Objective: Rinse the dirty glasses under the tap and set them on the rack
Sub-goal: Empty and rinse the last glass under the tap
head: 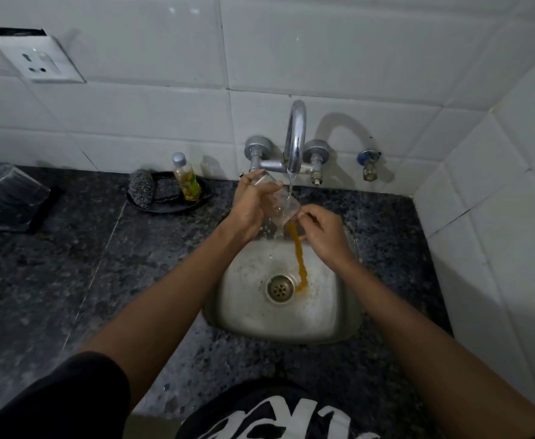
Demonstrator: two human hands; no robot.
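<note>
I hold a tipped glass (280, 204) under the running tap (295, 137), left hand (250, 204) wrapped round its base, right hand (320, 229) pinching its rim. Orange water pours into the sink (247, 315). It is still rinsing; the rack (3, 198) comes next.

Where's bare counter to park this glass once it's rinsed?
Bare counter lies left of the sink, between the rack and the near edge. A narrower strip runs between sink and right wall. It is crowded behind: the dish with scrubber and bottle, then the tap.
</note>
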